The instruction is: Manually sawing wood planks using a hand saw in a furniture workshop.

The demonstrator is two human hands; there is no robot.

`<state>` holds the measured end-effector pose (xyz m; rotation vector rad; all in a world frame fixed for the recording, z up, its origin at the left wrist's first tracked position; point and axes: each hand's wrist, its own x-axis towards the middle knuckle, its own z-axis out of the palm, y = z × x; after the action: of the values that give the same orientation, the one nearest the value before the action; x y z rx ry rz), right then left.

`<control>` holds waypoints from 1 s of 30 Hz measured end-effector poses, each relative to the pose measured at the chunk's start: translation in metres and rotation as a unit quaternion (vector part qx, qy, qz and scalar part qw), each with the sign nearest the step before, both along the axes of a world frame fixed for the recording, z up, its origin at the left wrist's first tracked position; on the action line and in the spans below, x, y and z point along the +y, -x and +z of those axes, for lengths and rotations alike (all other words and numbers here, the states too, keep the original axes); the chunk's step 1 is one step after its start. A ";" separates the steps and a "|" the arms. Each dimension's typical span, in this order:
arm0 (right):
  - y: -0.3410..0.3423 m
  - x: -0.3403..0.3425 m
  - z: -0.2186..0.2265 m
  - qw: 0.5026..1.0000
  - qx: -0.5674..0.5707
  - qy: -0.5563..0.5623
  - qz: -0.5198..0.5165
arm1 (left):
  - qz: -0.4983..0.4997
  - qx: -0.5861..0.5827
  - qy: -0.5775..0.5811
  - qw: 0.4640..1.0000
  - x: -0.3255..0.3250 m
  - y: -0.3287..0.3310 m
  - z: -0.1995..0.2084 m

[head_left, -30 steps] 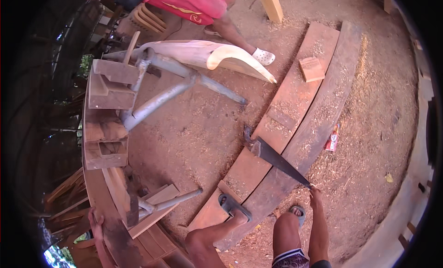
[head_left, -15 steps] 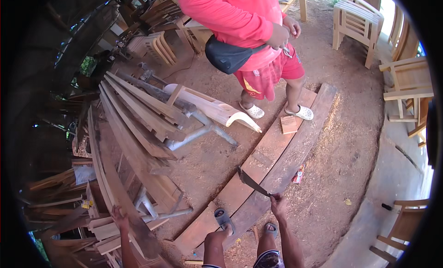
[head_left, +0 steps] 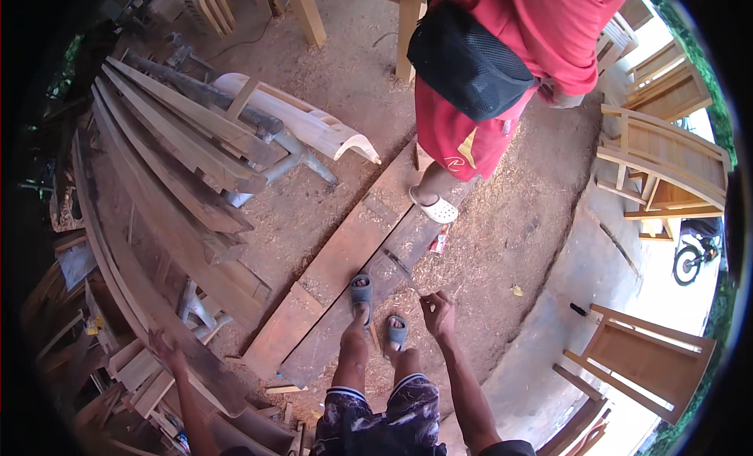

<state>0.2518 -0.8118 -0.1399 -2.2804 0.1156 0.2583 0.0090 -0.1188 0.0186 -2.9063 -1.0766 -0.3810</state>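
Observation:
My left hand [head_left: 169, 352] has its fingers spread against a long dark plank [head_left: 188, 362] at the edge of the lumber stack. In front of my right leg, my right hand [head_left: 439, 313] is closed round the end of a long, dark-bladed tool [head_left: 397, 260]. It points away from me over the planks on the ground; much of the blade blends into the background, so its exact kind is unclear. Below it lie a reddish-brown plank [head_left: 333, 256] and a darker plank [head_left: 318, 334], side by side. My left sandalled foot stands on them.
A person in red [head_left: 478, 134] with a black waist bag stands ahead, one clog on the planks. Boards [head_left: 180, 150] rest on a metal trestle [head_left: 286, 162] at left, beside a carved pale wooden piece [head_left: 314, 122]. Wooden chairs [head_left: 643, 354] line the right; wood shavings cover the dirt.
The person in red has stepped nearer along the planks. My view has shifted right, and I stand farther forward. The tool in my right hand now shows much less clearly.

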 end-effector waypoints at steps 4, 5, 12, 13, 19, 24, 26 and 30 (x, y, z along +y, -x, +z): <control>-0.003 0.007 -0.002 0.999 -0.015 -0.040 0.030 | -0.074 0.038 -0.019 0.996 0.017 0.011 0.005; -0.003 0.004 -0.006 0.998 -0.023 -0.040 0.035 | -0.079 0.031 -0.006 0.996 0.026 0.017 -0.004; 0.017 0.012 -0.038 0.997 -0.024 -0.075 0.022 | 0.073 -0.073 0.194 0.976 0.026 0.030 0.003; 0.024 0.009 -0.043 0.997 -0.013 -0.070 0.029 | 0.068 -0.080 0.175 0.979 0.030 0.034 0.002; 0.038 0.011 -0.050 0.993 0.071 -0.080 0.053 | 0.054 0.072 0.057 0.994 0.063 0.070 0.011; 0.079 -0.018 -0.076 0.990 0.067 -0.074 0.097 | 0.149 0.007 0.060 0.987 0.016 0.079 0.016; 0.078 -0.022 -0.076 0.987 0.050 -0.061 0.139 | 0.167 -0.005 0.066 0.984 -0.001 0.074 0.008; 0.078 -0.029 -0.086 0.984 0.030 -0.047 0.170 | 0.189 -0.028 0.070 0.979 -0.041 0.062 0.006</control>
<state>0.1738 -0.8406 -0.2255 -2.1894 -0.2523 0.4985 -0.0530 -0.1599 0.0246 -2.7230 -1.6866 -0.3860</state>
